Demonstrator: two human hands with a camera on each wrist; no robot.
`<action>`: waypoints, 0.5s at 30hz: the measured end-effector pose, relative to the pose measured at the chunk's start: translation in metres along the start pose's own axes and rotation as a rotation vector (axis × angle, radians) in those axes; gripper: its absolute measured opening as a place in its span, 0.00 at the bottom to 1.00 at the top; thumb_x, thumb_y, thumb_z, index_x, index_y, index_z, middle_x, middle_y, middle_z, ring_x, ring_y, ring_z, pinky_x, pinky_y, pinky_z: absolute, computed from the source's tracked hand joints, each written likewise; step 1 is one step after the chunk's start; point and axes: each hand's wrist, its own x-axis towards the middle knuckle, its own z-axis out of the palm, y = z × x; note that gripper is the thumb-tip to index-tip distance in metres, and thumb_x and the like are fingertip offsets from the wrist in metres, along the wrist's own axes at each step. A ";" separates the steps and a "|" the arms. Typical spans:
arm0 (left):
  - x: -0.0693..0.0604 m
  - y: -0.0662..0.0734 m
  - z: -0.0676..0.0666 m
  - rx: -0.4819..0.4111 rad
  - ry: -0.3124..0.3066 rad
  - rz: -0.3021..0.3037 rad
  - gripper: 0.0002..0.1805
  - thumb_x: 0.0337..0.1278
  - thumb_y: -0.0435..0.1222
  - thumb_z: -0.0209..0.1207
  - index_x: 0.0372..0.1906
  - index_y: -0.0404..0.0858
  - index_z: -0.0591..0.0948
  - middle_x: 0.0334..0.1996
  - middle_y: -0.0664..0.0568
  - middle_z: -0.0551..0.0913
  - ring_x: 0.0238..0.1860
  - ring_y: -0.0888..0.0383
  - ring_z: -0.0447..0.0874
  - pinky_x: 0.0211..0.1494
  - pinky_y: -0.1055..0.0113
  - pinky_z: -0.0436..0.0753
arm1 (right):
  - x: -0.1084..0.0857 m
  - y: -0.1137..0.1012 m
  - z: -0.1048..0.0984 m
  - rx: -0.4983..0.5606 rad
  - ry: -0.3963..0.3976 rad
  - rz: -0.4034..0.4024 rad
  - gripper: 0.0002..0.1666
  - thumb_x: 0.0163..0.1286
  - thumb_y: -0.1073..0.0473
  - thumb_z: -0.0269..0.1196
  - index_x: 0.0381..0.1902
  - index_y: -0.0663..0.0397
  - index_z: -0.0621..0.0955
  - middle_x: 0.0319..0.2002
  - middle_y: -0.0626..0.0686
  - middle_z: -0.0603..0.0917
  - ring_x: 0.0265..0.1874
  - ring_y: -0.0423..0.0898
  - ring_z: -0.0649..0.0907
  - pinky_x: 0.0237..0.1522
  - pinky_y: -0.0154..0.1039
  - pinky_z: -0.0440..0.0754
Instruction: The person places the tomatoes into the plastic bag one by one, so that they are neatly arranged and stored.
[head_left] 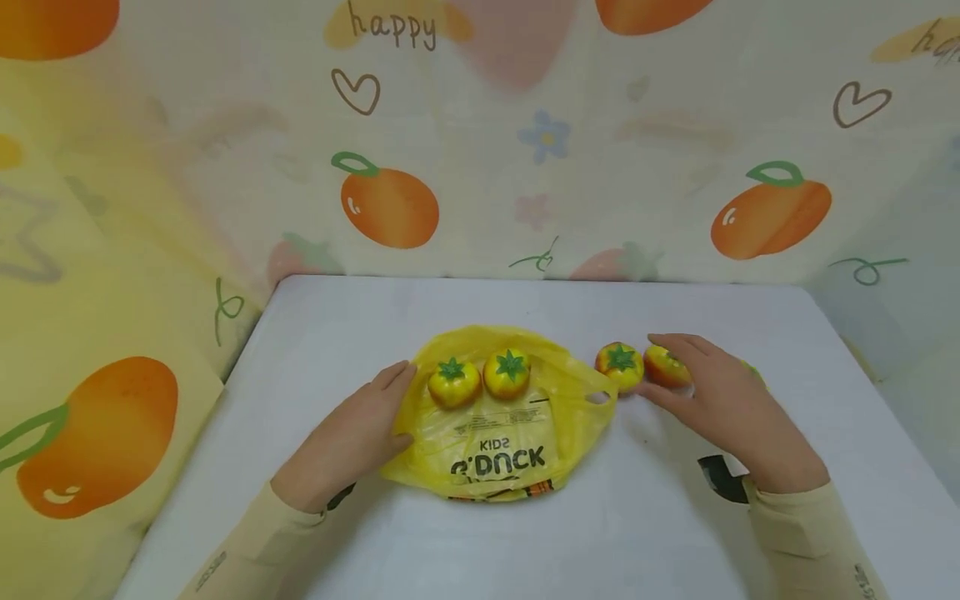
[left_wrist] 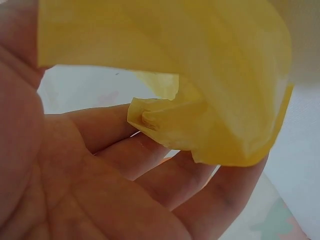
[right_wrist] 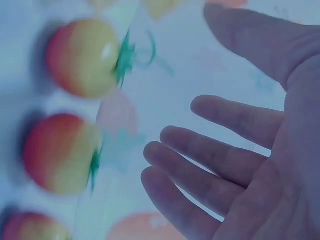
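Observation:
A yellow plastic bag [head_left: 498, 454] with dark print lies on the table. Two yellow-red tomatoes [head_left: 454, 385] with green star-shaped tops sit within its outline; whether both are inside cannot be told. At the bag's left side, my left hand [head_left: 352, 437] holds the thin film, which covers its fingertips in the left wrist view. My right hand [head_left: 716, 408] hovers, fingers apart and holding nothing, by more tomatoes right of the bag. One tomato [head_left: 620, 358] touches the bag's handle; another tomato [head_left: 666, 367] is partly behind the right hand. Three tomatoes [right_wrist: 62, 152] line up in the right wrist view.
The white table [head_left: 420, 550] has its far edge against a fruit-patterned cloth [head_left: 600, 167]. A bit of yellow-green [head_left: 753, 372] shows behind the right hand. Black wrist gear [head_left: 723, 479] sits beneath the right wrist.

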 end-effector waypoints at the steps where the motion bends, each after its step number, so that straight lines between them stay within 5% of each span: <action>1: 0.000 0.000 0.000 0.002 0.000 -0.002 0.51 0.62 0.34 0.75 0.84 0.27 0.60 0.83 0.33 0.64 0.77 0.34 0.74 0.76 0.40 0.78 | -0.002 0.007 -0.002 -0.010 0.001 0.019 0.48 0.72 0.32 0.70 0.78 0.52 0.73 0.72 0.64 0.78 0.64 0.66 0.81 0.65 0.71 0.82; 8: -0.003 0.000 -0.002 0.001 0.001 -0.002 0.51 0.63 0.34 0.75 0.84 0.27 0.60 0.83 0.33 0.64 0.76 0.33 0.74 0.76 0.40 0.79 | -0.017 0.056 -0.014 -0.044 -0.026 0.133 0.52 0.73 0.31 0.69 0.80 0.58 0.69 0.75 0.72 0.72 0.73 0.75 0.70 0.70 0.80 0.69; 15: -0.002 0.003 -0.001 0.004 0.008 0.005 0.51 0.62 0.34 0.75 0.84 0.28 0.60 0.83 0.33 0.64 0.77 0.34 0.74 0.76 0.40 0.78 | -0.019 0.086 -0.015 -0.068 -0.095 0.247 0.57 0.70 0.34 0.72 0.80 0.64 0.66 0.75 0.79 0.67 0.74 0.79 0.65 0.70 0.82 0.66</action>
